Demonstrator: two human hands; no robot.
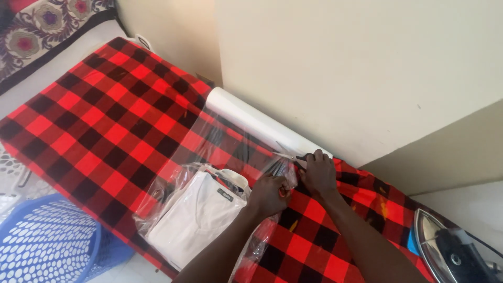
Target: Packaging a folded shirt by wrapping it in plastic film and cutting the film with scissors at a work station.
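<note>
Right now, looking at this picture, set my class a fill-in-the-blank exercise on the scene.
1. The folded white shirt lies inside a clear ____ bag.
2. The table's checked cloth is black and ____.
3. The white film roll lies against the ____.
4. The mesh basket is ____.

Missing: plastic; red; wall; blue

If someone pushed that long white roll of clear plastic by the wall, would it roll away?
Probably only a little. The long white roll of clear plastic film is round, so it could roll, but it lies against the cream wall. Its pulled-out clear sheet looks thin and floppy.
</note>
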